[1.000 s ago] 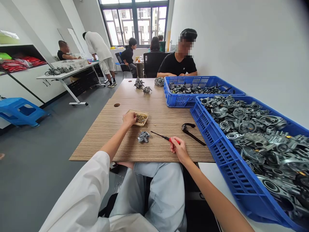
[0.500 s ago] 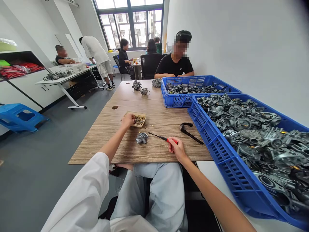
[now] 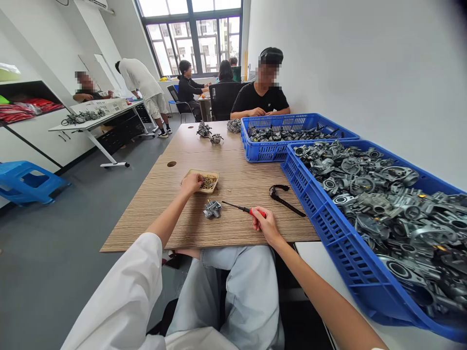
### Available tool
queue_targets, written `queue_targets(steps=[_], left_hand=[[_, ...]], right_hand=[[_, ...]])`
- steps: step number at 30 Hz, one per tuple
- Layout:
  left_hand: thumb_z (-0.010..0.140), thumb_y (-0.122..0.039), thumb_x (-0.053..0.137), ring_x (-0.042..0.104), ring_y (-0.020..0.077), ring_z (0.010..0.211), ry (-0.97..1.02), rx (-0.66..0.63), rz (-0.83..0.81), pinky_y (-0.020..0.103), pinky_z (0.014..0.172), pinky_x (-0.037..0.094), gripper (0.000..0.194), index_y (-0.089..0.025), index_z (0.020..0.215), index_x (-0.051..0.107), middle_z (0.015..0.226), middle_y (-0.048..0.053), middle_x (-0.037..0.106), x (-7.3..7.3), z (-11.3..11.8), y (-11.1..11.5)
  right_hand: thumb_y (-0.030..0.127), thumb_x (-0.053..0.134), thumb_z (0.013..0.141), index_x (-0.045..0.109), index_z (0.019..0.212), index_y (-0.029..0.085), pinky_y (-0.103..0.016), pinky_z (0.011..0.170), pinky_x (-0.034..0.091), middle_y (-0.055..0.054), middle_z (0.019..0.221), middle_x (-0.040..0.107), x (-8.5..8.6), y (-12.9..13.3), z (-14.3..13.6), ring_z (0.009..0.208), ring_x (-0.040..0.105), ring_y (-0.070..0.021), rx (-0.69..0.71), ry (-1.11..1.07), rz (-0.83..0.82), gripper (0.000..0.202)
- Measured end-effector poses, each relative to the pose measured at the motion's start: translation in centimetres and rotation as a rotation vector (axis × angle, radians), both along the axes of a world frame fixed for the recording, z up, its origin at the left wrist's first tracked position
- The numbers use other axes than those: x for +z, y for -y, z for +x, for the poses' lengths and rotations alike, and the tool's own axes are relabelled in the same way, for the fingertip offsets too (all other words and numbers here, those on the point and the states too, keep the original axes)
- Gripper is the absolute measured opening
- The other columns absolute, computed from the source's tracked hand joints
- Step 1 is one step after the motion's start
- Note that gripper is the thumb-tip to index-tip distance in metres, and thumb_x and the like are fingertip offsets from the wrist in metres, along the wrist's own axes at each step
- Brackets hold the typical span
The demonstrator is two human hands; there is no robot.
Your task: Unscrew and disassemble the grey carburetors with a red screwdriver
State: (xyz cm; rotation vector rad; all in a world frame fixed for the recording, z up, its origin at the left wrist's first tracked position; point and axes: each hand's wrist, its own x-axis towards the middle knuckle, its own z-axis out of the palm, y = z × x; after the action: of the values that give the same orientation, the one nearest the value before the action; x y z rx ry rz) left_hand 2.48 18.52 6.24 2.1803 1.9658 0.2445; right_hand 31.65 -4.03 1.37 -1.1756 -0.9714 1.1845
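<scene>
My left hand (image 3: 191, 183) reaches over the left side of a small tan tray (image 3: 215, 186), its fingers closed together among small brass parts (image 3: 207, 182). Whether a part is pinched in them is hidden. My right hand (image 3: 264, 222) is wrapped round the red handle of a screwdriver (image 3: 239, 207), whose dark shaft points left. Just left of the screwdriver's tip, a grey metal carburetor (image 3: 212, 209) lies on the wood-grain table (image 3: 146, 214). One loose brass piece (image 3: 229, 190) rests right of the tray.
A black wristwatch (image 3: 286, 200) lies near a large blue crate (image 3: 328, 228) heaped with metal carburetor bodies. Behind it stands a second blue crate (image 3: 260, 153). Two carburetors (image 3: 209, 133) sit farther back. A person in black (image 3: 260, 99) sits across the table.
The whole view has shifted slightly to the left. My left hand stays at the tray, and my right hand still holds the screwdriver.
</scene>
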Motion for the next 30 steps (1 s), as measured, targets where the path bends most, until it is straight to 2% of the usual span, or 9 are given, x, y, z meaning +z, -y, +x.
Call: queue_targets(steps=[6,14,21,24,27,30], left_hand=[[0.086,-0.023,0.067,0.071,0.0207,0.104,-0.003,-0.004,-0.007,0.026,0.087,0.051,0.02,-0.027,0.102,0.078,0.112,0.004,0.079,0.0,0.0,-0.2],[0.09,-0.026,0.063,0.071,0.0238,0.104,0.029,-0.034,0.035,0.03,0.088,0.052,0.015,-0.024,0.097,0.076,0.11,0.007,0.079,0.0,-0.2,0.0],[0.094,-0.03,0.059,0.07,0.0218,0.104,0.122,-0.081,0.113,0.03,0.091,0.053,0.016,-0.02,0.1,0.07,0.112,0.008,0.078,1.0,-0.9,0.3],[0.095,-0.028,0.055,0.071,0.0189,0.092,0.271,-0.076,0.1,0.029,0.085,0.055,0.016,-0.019,0.102,0.066,0.105,0.007,0.079,1.5,-0.8,1.1],[0.097,-0.026,0.051,0.069,0.0154,0.076,0.511,-0.084,-0.004,0.027,0.072,0.055,0.014,-0.019,0.105,0.061,0.095,0.005,0.079,2.0,-0.4,2.6],[0.098,-0.028,0.052,0.068,0.0154,0.072,0.549,-0.183,-0.046,0.026,0.067,0.054,0.012,-0.02,0.101,0.061,0.087,0.004,0.076,2.6,-0.2,5.0]], right_hand=[[0.062,0.077,0.082,0.065,0.076,0.02,-0.02,0.037,0.034,0.004,0.054,0.056,-0.2,0.0,0.1,0.041,0.05,-0.0096,0.002,-0.007,-0.004,0.044],[0.063,0.075,0.083,0.065,0.076,0.021,-0.02,0.037,0.035,0.004,0.054,0.057,-0.3,-0.1,0.1,0.041,0.05,-0.0102,0.003,0.009,0.002,0.043],[0.062,0.075,0.082,0.066,0.076,0.021,-0.021,0.036,0.035,0.004,0.054,0.056,-0.1,-0.1,0.0,0.041,0.05,-0.0109,-0.001,0.019,-0.007,0.042],[0.062,0.075,0.082,0.066,0.076,0.021,-0.021,0.036,0.034,0.004,0.053,0.056,0.0,-0.1,-0.1,0.04,0.049,-0.0109,-0.006,0.017,-0.01,0.042],[0.061,0.076,0.081,0.066,0.075,0.021,-0.021,0.036,0.034,0.004,0.052,0.056,0.0,-0.1,-0.1,0.04,0.05,-0.0108,-0.005,0.012,-0.007,0.041],[0.059,0.076,0.082,0.066,0.075,0.021,-0.021,0.036,0.034,0.004,0.052,0.056,0.0,-0.1,-0.1,0.041,0.05,-0.0108,-0.001,0.004,-0.002,0.04]])
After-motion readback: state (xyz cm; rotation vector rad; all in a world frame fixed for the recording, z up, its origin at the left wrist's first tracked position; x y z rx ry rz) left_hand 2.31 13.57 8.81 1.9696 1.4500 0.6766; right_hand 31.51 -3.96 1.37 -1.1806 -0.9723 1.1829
